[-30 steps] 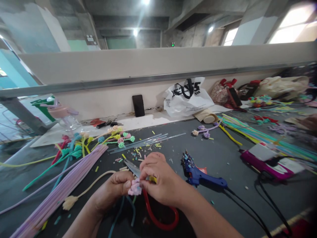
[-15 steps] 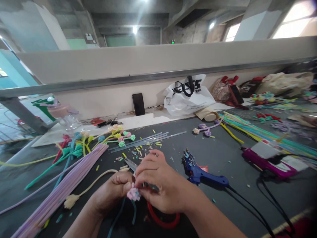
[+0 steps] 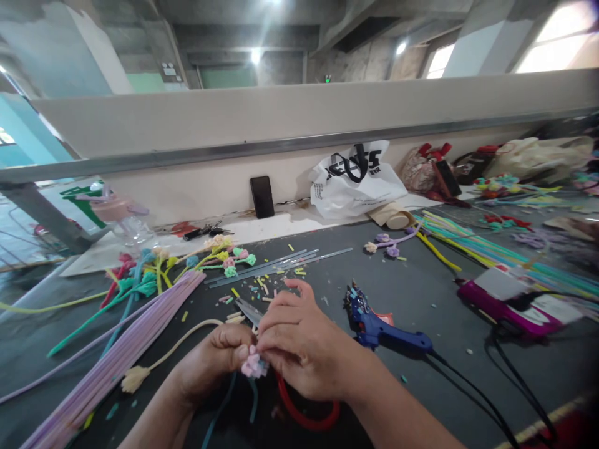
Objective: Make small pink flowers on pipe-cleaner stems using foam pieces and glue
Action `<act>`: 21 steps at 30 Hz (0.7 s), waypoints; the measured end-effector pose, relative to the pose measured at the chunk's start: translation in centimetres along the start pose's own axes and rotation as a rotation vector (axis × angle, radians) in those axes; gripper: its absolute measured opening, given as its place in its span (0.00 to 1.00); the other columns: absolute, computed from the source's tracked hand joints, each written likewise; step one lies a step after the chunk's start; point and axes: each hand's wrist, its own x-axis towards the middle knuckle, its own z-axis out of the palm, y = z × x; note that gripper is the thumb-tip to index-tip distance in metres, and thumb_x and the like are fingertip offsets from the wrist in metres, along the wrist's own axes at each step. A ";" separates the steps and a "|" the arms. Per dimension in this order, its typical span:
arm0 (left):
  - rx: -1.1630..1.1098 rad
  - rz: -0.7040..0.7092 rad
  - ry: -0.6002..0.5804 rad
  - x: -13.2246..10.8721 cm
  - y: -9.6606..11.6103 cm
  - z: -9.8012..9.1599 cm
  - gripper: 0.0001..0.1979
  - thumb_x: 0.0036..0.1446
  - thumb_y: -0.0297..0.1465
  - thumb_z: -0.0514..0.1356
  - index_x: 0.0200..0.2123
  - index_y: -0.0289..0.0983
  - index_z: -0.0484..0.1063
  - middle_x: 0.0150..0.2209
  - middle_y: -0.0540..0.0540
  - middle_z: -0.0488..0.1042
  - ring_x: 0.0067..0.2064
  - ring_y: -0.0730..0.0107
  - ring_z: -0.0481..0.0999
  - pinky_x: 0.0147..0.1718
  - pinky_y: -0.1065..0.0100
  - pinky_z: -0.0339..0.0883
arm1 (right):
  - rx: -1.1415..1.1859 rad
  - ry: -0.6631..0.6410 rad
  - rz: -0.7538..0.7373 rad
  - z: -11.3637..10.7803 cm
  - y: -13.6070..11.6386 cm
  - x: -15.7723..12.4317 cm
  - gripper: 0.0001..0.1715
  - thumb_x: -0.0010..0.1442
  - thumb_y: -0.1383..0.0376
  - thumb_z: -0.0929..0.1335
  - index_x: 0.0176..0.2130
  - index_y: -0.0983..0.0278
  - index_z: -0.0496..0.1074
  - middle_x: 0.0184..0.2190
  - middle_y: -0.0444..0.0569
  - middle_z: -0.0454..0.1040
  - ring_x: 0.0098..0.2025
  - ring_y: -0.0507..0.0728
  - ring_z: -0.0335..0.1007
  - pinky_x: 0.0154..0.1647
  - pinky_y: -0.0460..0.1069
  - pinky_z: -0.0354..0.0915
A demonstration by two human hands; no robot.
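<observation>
Between my two hands is a small pale pink flower point(image 3: 253, 364) with bits of blue in it. My left hand point(image 3: 216, 357) pinches it from the left, thumb against its edge. From the right, the fingertips of my right hand point(image 3: 304, 346) press on the same flower; my palm hides part of it. Scissors with red handles point(image 3: 311, 421) lie beneath my right hand, their blades point(image 3: 248, 310) pointing up and left. A blue stem point(image 3: 253, 402) hangs below the flower. Left of my left hand lies a cream flower point(image 3: 135, 378) on a curved stem.
A blue hot glue gun point(image 3: 388, 330) with a black cord lies to the right. Purple stems point(image 3: 126, 349) and finished flowers point(image 3: 145, 284) lie left. Clear glue sticks point(image 3: 281, 266) and scraps are ahead. A magenta power strip point(image 3: 510, 308) sits far right. A phone point(image 3: 261, 197) leans on the partition.
The flower has turned slightly and shifted a little to the right. My right-hand fingers have moved slightly over it; the rest stays in place.
</observation>
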 end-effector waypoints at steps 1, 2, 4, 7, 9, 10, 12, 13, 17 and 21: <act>0.004 0.001 0.000 0.0 0.1 0.0 0.14 0.48 0.37 0.62 0.19 0.33 0.72 0.20 0.50 0.64 0.25 0.74 0.60 0.26 0.71 0.54 | -0.006 0.014 0.002 0.1 0.0 0.0 0.05 0.56 0.70 0.65 0.31 0.62 0.70 0.31 0.40 0.75 0.39 0.52 0.64 0.57 0.58 0.40; 0.010 0.001 -0.001 0.0 0.1 -0.1 0.13 0.48 0.37 0.62 0.20 0.33 0.72 0.20 0.50 0.64 0.25 0.74 0.60 0.26 0.71 0.54 | -0.012 0.028 0.004 0.2 0.0 0.0 0.05 0.56 0.71 0.65 0.31 0.62 0.70 0.31 0.40 0.75 0.38 0.52 0.64 0.57 0.58 0.40; 0.032 0.003 -0.012 -0.1 0.3 -0.3 0.13 0.49 0.36 0.62 0.20 0.33 0.72 0.20 0.50 0.64 0.25 0.74 0.61 0.26 0.71 0.53 | -0.024 0.052 0.009 0.5 0.1 0.0 0.05 0.55 0.71 0.65 0.30 0.62 0.70 0.30 0.41 0.74 0.38 0.51 0.64 0.57 0.58 0.40; 0.057 0.007 -0.045 0.0 0.4 -0.4 0.13 0.50 0.35 0.61 0.19 0.33 0.71 0.21 0.50 0.64 0.25 0.73 0.61 0.26 0.70 0.53 | -0.038 0.066 0.034 1.0 0.2 -0.1 0.05 0.55 0.71 0.64 0.30 0.63 0.69 0.30 0.42 0.73 0.37 0.52 0.64 0.57 0.58 0.42; 0.036 -0.014 -0.069 0.0 0.6 -0.3 0.13 0.50 0.35 0.61 0.19 0.33 0.71 0.21 0.50 0.64 0.25 0.73 0.60 0.26 0.71 0.52 | -0.036 0.068 0.061 1.2 0.1 -0.1 0.05 0.54 0.71 0.64 0.29 0.63 0.69 0.30 0.43 0.72 0.37 0.52 0.64 0.56 0.57 0.43; 0.020 -0.025 -0.076 0.0 0.6 -0.3 0.14 0.49 0.36 0.61 0.19 0.33 0.71 0.20 0.50 0.64 0.25 0.74 0.60 0.25 0.71 0.52 | -0.031 0.069 0.072 1.2 0.1 -0.1 0.05 0.53 0.72 0.65 0.29 0.63 0.68 0.29 0.43 0.72 0.36 0.52 0.64 0.56 0.57 0.44; -0.012 -0.034 -0.066 0.0 0.6 -0.2 0.14 0.49 0.36 0.62 0.19 0.33 0.71 0.20 0.50 0.63 0.25 0.74 0.59 0.25 0.71 0.52 | -0.008 0.075 0.092 1.2 0.1 0.0 0.04 0.53 0.72 0.65 0.28 0.63 0.68 0.29 0.43 0.72 0.36 0.52 0.64 0.56 0.57 0.45; -0.021 -0.028 -0.049 0.0 0.5 -0.1 0.13 0.49 0.36 0.62 0.19 0.33 0.71 0.20 0.50 0.63 0.25 0.74 0.59 0.25 0.71 0.52 | 0.017 0.081 0.100 1.1 0.1 0.0 0.04 0.53 0.71 0.66 0.28 0.63 0.68 0.29 0.43 0.72 0.36 0.52 0.65 0.55 0.57 0.45; -0.066 0.017 0.046 0.1 0.1 -0.1 0.11 0.48 0.35 0.63 0.20 0.33 0.73 0.22 0.50 0.65 0.27 0.73 0.61 0.28 0.71 0.54 | 0.235 0.182 0.178 0.9 0.5 0.2 0.03 0.55 0.69 0.67 0.31 0.62 0.70 0.31 0.44 0.73 0.37 0.52 0.67 0.49 0.52 0.55; -0.208 0.029 0.189 0.5 0.0 0.1 0.12 0.45 0.37 0.64 0.20 0.33 0.72 0.21 0.51 0.64 0.25 0.75 0.59 0.26 0.72 0.53 | 0.351 0.385 0.395 1.1 0.9 0.5 0.05 0.56 0.71 0.64 0.30 0.63 0.69 0.31 0.47 0.71 0.37 0.53 0.67 0.40 0.48 0.62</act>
